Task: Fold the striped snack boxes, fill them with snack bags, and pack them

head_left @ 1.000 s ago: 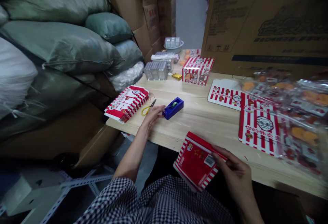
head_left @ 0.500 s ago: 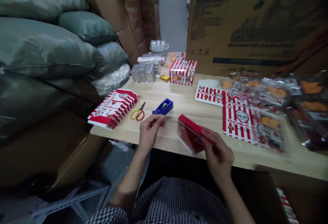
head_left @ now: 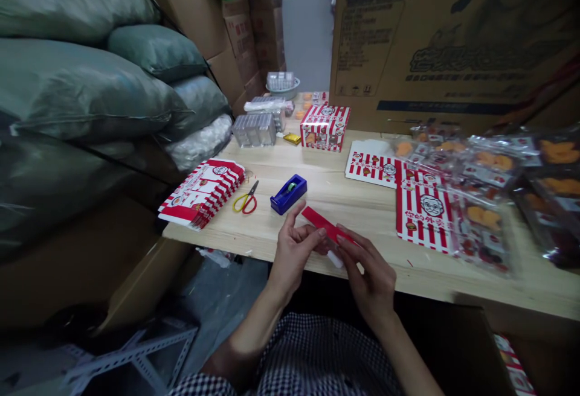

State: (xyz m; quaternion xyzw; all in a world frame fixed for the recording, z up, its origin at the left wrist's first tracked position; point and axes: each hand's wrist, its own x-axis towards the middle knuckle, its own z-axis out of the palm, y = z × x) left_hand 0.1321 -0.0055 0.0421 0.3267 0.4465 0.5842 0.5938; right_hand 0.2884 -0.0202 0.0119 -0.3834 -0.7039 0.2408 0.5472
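A small red box (head_left: 327,226) is held between both hands over the table's front edge, its narrow red side facing up. My left hand (head_left: 294,248) grips its left part, thumb on the red side. My right hand (head_left: 369,266) has its fingers closed on the right end. Just beyond the left hand stands a blue tape dispenser (head_left: 289,194). Scissors (head_left: 245,198) with yellow and red handles lie left of it. A stack of flat red-and-white cartons (head_left: 203,192) is at the table's left.
Striped flat cartons (head_left: 423,212) and clear-wrapped toy packs (head_left: 483,227) cover the right side. A striped box (head_left: 325,127), clear plastic cases (head_left: 254,129) and a yellow packet (head_left: 292,138) stand at the back. Large sacks (head_left: 81,88) are piled left; a big cardboard box (head_left: 408,40) stands behind.
My left hand has moved right from beside the tape dispenser and taken hold of the red box. The box has turned in my right hand, so its narrow side faces up.
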